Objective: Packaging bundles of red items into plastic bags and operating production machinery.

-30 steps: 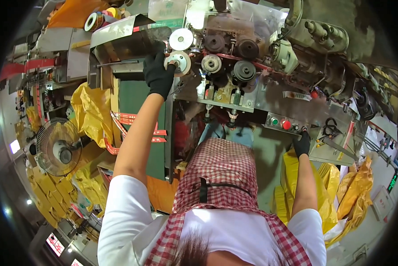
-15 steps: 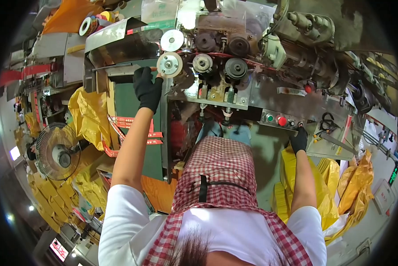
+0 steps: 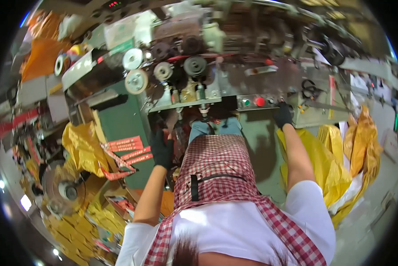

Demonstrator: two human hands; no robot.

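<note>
My left hand (image 3: 162,148), in a black glove, hangs in front of the machine beside the green panel (image 3: 123,117). Its fingers look stretched out, somewhat blurred, and nothing shows in them. Up and to its left is a pale round roller (image 3: 136,81), one of several wheels and rollers. My right hand (image 3: 283,115), also black-gloved, is at the right end of a control panel (image 3: 248,102) with a green button (image 3: 247,103) and a red button (image 3: 260,102). Its bent fingers are at the small control knob there, which they mostly cover.
Red printed strips (image 3: 126,148) hang by the green panel near a yellow sheet (image 3: 83,146). A fan (image 3: 66,188) stands at left. Yellow bags (image 3: 316,164) lie below my right arm. Scissors (image 3: 311,88) rest on the machine's right side.
My left hand has come away from the pale roller, down and toward me. My right hand stays at the panel's right end. The view has turned, blurring the machine.
</note>
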